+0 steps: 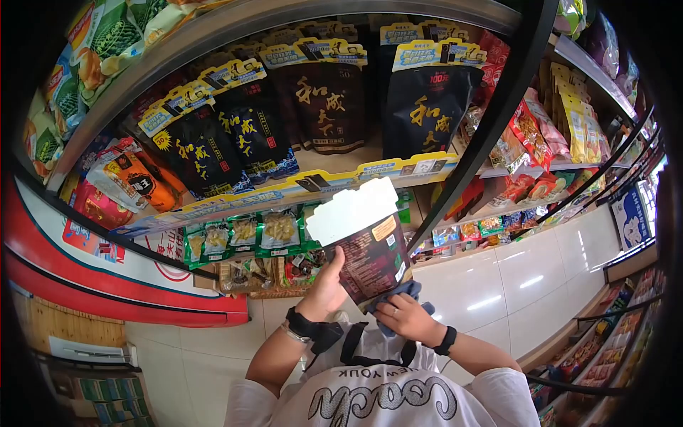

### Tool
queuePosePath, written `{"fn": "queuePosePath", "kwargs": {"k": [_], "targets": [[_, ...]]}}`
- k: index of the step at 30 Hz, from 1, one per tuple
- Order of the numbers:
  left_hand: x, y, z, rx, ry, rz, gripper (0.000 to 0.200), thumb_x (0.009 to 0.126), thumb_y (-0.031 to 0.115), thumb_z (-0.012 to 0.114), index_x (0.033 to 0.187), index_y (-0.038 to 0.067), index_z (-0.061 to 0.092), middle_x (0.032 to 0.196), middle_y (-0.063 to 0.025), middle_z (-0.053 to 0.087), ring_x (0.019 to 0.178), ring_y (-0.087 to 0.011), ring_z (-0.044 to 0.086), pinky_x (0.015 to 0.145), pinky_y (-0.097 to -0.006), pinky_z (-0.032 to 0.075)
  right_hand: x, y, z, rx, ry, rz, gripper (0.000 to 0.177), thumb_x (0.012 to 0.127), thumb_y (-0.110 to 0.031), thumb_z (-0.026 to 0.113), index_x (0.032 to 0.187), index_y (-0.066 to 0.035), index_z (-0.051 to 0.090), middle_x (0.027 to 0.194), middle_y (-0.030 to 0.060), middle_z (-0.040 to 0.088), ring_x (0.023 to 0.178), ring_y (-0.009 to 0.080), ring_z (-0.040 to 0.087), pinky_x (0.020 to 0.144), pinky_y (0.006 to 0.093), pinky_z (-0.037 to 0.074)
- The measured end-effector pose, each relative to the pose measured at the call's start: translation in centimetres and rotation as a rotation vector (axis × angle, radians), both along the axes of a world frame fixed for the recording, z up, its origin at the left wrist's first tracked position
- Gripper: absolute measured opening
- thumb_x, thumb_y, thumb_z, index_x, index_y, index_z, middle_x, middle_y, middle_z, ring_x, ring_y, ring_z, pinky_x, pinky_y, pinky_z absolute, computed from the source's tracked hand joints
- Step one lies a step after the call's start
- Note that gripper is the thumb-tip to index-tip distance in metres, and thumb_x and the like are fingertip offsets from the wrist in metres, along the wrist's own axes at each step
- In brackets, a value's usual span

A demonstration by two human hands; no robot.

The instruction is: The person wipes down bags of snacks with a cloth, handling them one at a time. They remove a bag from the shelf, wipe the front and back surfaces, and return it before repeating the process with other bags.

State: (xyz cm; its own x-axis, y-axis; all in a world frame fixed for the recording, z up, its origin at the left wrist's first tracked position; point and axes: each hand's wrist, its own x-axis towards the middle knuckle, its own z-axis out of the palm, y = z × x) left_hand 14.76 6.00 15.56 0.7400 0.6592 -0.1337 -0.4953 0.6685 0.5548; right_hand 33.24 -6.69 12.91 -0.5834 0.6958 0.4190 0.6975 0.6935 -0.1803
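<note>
In front of my chest is a dark brown snack pouch (pixel 373 262) with a white card topper (pixel 356 206), its printed back facing me. My left hand (pixel 324 286) grips the pouch's left edge, thumb on the front. A blue-grey cloth (pixel 403 293) is in my right hand (pixel 408 317), pressed against the pouch's lower end. The right fingers are closed over the cloth. Beyond the pouch, a shelf holds similar upright bags: a brown pouch (pixel 324 107), a black pouch (pixel 430 110) and dark blue pouches (pixel 249 132).
A black shelf post (pixel 491 121) rises just right of the pouch. A yellow-edged shelf strip (pixel 299 186) runs along the front. Green snack packs (pixel 279 229) hang below it. A red cabinet (pixel 128 270) stands at left. At right, tiled floor (pixel 505 277) separates more stocked shelves (pixel 612 334).
</note>
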Motion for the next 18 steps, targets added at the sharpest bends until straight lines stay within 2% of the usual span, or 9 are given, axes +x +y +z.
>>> {"fn": "queuePosePath", "kwargs": {"k": [3,7,9,11,14,18], "targets": [[0.2,-0.2,0.0,0.023,0.041,-0.017,0.053,0.103,0.043,0.037,0.139,0.004,0.042,0.137,-0.0104,0.051,0.126,-0.0239,0.050,0.106,-0.0434,0.040,0.7,0.1,1.3,0.062,0.016,0.000,0.034,0.071,-0.013,0.059,0.103,-0.005,0.068,0.109,0.0053,0.060,0.093,0.0218,0.055,0.077,0.0333,0.047],[0.9,-1.7,-1.2,0.048,0.162,-0.046,0.054,0.103,0.044,0.037,0.138,0.004,0.041,0.136,-0.0087,0.052,0.124,-0.0208,0.052,0.105,-0.0407,0.041,1.5,2.6,4.0,0.085,0.248,-0.149,0.035,0.069,-0.007,0.061,0.103,-0.004,0.065,0.107,0.0078,0.060,0.094,0.0281,0.055,0.077,0.0370,0.047],[0.8,-2.1,-1.6,0.015,0.108,-0.051,0.052,0.103,0.044,0.036,0.138,0.005,0.041,0.134,-0.0078,0.052,0.122,-0.0200,0.053,0.105,-0.0402,0.042,1.8,3.5,5.0,0.105,0.408,-0.315,0.044,0.060,-0.002,0.069,0.103,-0.004,0.062,0.108,0.0117,0.056,0.096,0.0340,0.054,0.080,0.0401,0.046],[0.5,-2.1,-1.5,-0.019,0.066,-0.047,0.053,0.103,0.044,0.036,0.138,0.005,0.041,0.134,-0.0078,0.053,0.122,-0.0203,0.053,0.105,-0.0404,0.042,1.9,3.1,4.2,0.063,0.415,-0.303,0.045,0.060,-0.001,0.069,0.104,-0.004,0.061,0.107,0.0128,0.055,0.095,0.0353,0.054,0.083,0.0404,0.047],[-0.2,-1.6,-0.5,-0.044,0.013,-0.042,0.056,0.102,0.047,0.037,0.139,0.005,0.041,0.135,-0.0091,0.052,0.122,-0.0216,0.053,0.104,-0.0413,0.042,1.6,0.8,1.4,-0.053,0.334,-0.107,0.041,0.061,0.000,0.068,0.102,-0.003,0.062,0.105,0.0126,0.054,0.094,0.0338,0.054,0.085,0.0416,0.047],[-0.5,-1.5,-1.3,-0.047,0.041,-0.049,0.056,0.102,0.046,0.035,0.139,0.004,0.040,0.136,-0.0104,0.052,0.123,-0.0225,0.053,0.104,-0.0415,0.042,1.8,0.1,0.7,-0.092,0.335,-0.080,0.041,0.059,0.002,0.069,0.099,-0.004,0.062,0.103,0.0116,0.055,0.091,0.0324,0.055,0.081,0.0411,0.048]]}}
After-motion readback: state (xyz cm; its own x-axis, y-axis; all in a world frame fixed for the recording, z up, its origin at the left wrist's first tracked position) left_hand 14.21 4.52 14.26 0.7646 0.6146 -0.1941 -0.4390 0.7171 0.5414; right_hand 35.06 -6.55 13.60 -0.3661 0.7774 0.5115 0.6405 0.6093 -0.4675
